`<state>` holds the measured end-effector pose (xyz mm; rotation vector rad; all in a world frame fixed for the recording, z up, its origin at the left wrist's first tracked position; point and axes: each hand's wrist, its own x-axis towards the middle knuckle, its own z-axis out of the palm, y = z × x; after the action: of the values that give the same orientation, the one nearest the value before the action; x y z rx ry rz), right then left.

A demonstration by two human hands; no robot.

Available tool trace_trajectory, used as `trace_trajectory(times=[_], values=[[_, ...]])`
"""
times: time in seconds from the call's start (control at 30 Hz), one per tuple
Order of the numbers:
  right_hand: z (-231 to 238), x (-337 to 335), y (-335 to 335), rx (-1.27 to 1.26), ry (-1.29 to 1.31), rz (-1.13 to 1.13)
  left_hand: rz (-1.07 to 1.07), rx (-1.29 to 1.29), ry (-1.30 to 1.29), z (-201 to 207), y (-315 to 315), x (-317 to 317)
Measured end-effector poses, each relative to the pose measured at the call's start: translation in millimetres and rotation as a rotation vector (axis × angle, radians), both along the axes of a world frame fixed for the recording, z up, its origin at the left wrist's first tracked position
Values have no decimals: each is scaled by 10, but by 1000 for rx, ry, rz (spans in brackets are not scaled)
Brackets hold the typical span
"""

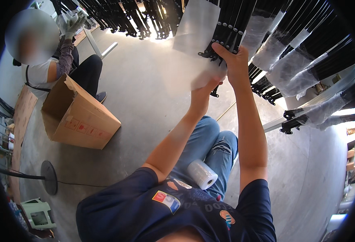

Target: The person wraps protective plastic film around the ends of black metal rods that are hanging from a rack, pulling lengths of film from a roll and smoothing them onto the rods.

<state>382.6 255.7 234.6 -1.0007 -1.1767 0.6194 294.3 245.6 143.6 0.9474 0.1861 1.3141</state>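
My right hand is closed round the lower end of a bundle of black metal strips with rivets, its thumb lying across the front. Just to the left and below, my left hand is bent at the fingers, partly veiled by a hazy sheet of clear plastic film that it seems to grip. Some of its fingertips are hidden beside the bundle. A white translucent sheet lies against the bundle's left side. On my lap rests a roll of clear film.
More black strips hang along the top. Film-wrapped bundles hang at the right beside a metal rail. An open cardboard box stands at the left, near a seated person with gloved hands. A round black base trails a cable.
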Motion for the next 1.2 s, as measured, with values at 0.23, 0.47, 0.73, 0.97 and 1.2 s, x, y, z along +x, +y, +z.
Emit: trace_trajectory(times=[0.23,0.47,0.73,0.97,1.2], values=[[72,-21,-24,-21,-54,62,-171,1,-122,273,1,-100],[170,-26,-103,-125,-67,196,-159,59,43,610,-12,-315],[-87,189,-38,-128,49,389,133,470,271,713,22,-286],[-94,268,-184,56,280,713,597,1167,630,651,250,-399],[-141,338,-150,-13,265,749,1081,1965,749,729,564,-482]])
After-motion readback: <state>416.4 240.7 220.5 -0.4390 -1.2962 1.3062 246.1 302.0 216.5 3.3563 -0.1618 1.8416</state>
